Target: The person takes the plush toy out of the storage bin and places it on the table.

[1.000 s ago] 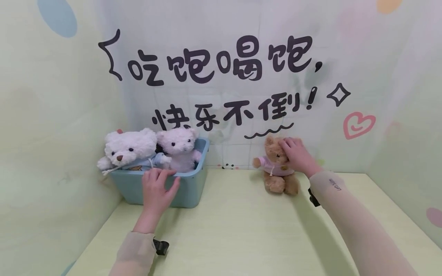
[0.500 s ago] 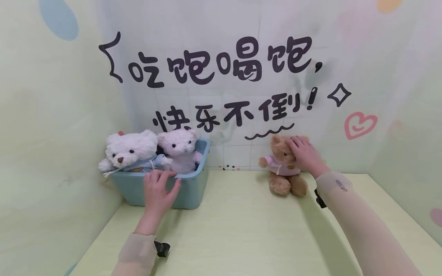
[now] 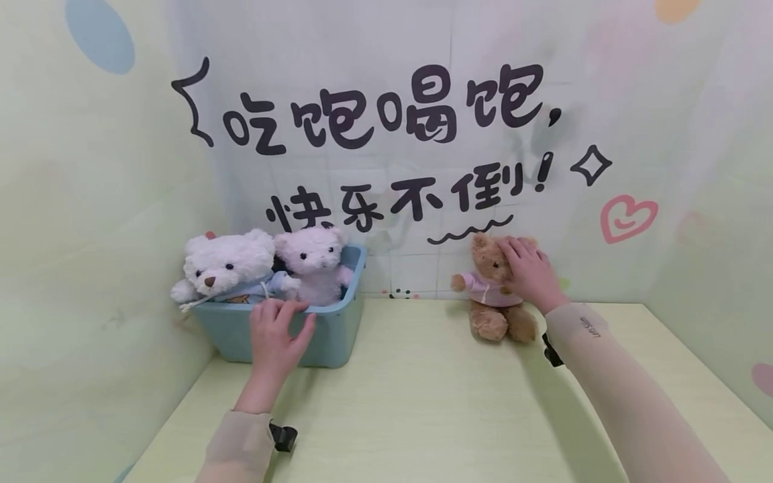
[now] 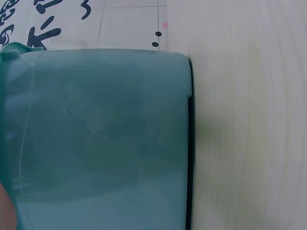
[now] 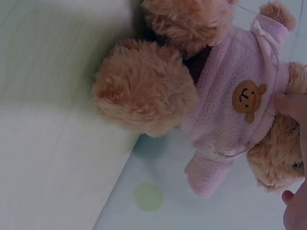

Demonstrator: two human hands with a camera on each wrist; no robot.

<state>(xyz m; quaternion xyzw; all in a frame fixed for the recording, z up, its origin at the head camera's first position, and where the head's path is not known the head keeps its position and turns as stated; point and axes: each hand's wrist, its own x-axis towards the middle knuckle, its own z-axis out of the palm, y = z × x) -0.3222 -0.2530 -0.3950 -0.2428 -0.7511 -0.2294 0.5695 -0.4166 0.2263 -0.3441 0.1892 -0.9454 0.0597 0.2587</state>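
A brown teddy bear (image 3: pixel 494 292) in a pink hoodie sits upright at the back of the table, near the wall. My right hand (image 3: pixel 531 272) grips its head from above and the right, covering part of the face. In the right wrist view, a bear-face patch (image 5: pixel 248 100) shows on the hoodie. At the left, my left hand (image 3: pixel 276 335) has its fingers hooked over the front rim of a blue plastic bin (image 3: pixel 338 335), thumb on the outside. Inside the bin sit a white teddy bear (image 3: pixel 226 258) in a blue top and a pale pink teddy bear (image 3: pixel 311 258).
The light wood table (image 3: pixel 410 402) ends against a printed back wall (image 3: pixel 392 154) with large black lettering. A side wall (image 3: pixel 109 235) stands close to the bin on the left, and another side wall (image 3: pixel 712 235) rises on the right.
The brown teddy bear and my right hand have shifted a little to the right, mostly in the earlier half second. My left hand and the bin stay in place.
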